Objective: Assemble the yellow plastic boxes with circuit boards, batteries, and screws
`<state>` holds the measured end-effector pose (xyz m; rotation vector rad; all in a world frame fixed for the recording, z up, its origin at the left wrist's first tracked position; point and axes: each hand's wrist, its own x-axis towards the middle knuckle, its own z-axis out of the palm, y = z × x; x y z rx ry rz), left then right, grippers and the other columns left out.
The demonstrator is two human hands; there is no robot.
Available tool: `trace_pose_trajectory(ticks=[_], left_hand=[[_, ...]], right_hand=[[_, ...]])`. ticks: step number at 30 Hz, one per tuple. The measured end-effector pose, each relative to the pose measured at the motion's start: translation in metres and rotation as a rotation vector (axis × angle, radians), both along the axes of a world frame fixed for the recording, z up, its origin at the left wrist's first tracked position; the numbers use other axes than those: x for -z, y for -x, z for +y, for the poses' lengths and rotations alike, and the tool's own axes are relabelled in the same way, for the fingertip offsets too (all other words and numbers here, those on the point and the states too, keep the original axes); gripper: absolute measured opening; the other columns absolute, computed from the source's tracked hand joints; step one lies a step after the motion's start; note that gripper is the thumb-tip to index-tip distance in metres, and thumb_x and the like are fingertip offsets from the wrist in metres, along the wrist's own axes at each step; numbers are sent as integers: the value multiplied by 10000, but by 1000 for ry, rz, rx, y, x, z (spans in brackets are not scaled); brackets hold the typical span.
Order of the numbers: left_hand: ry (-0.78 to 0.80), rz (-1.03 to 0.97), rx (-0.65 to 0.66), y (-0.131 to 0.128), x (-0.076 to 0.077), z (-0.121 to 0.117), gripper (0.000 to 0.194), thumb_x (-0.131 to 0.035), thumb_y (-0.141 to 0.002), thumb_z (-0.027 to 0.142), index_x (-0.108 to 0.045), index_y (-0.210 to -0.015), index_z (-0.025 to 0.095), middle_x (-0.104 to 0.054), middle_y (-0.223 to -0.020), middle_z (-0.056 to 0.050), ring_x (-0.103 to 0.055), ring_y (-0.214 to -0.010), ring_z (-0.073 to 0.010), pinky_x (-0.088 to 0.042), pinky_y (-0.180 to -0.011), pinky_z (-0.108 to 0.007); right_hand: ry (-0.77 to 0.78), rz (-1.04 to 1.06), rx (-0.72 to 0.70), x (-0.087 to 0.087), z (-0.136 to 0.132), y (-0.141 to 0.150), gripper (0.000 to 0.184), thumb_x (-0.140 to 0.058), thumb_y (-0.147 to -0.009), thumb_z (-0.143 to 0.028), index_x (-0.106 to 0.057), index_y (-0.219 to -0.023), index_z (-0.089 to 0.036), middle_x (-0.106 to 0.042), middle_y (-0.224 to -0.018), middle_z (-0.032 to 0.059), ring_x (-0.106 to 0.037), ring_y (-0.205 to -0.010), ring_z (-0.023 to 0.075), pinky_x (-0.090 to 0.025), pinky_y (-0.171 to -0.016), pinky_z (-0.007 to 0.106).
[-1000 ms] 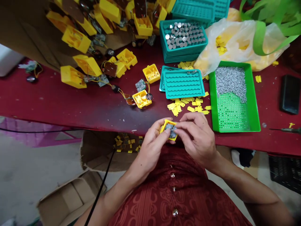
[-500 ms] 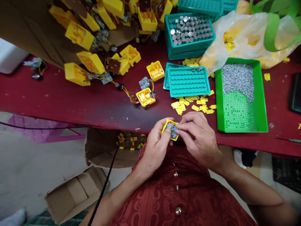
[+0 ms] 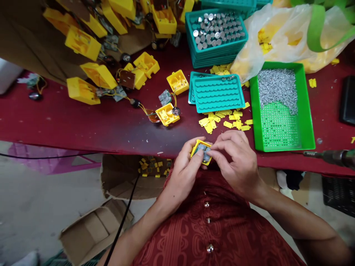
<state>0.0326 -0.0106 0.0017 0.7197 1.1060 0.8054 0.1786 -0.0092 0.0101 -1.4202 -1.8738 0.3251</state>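
Along the left of the red counter (image 3: 69,125), yellow plastic cases (image 3: 82,90) are lying in a heap with wires trailing from them, and one open case (image 3: 166,114) is sitting apart near the middle. Just past it, the person's left hand (image 3: 183,166) is pinching a small yellow case (image 3: 201,152) by its edge, the thumb pressing on a grey piece (image 3: 203,149) inside. The right hand (image 3: 235,159) is pinching the case's other side, so both grips are closed on it, just over the counter's near edge. Further right, a teal tray (image 3: 216,93) and a green tray (image 3: 280,127) holding silver pins (image 3: 277,87) are resting beside loose yellow tabs (image 3: 224,122).
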Motion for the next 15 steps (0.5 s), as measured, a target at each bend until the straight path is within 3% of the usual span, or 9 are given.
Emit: trace_pose_trajectory(ticks=[3,6,11,15], left_hand=[[-6,57,-1,-1,-2,2,267,-584,-929,361,-620,-1135,195,-663,-1081,-51,-591,-876,-154,-473,-752,-256],[-34,125,-8,-2,-4,4,231,-575,-929,340,-638,-1077,174,-664,-1001,-40,-588,-868,-152,-464,-790,-264],[-26,172,-8,-1,-7,4,227,-549,-944,332,-640,-1081,176,-671,-1043,-51,-592,-907,-159,-461,-806,-269],[6,122,-2,0,-4,8,261,-570,-932,357,-636,-1112,180,-680,-1028,-53,-595,-821,-144,-473,-685,-245]], right_hand=[[2,-3,-16,-2,-2,0,87,-647,-871,-118,-628,-804,-169,-621,-792,36,-573,-803,166,-509,-758,360],[5,-38,-45,-4,-5,0,78,-629,-879,-106,-653,-820,-150,-634,-825,60,-558,-850,180,-513,-781,372],[-2,-71,-77,1,-5,4,83,-615,-888,-110,-668,-848,-161,-642,-865,58,-541,-903,186,-519,-834,397],[1,-95,-61,-8,-10,1,78,-619,-882,-117,-672,-921,-158,-653,-925,78,-570,-926,201,-530,-853,413]])
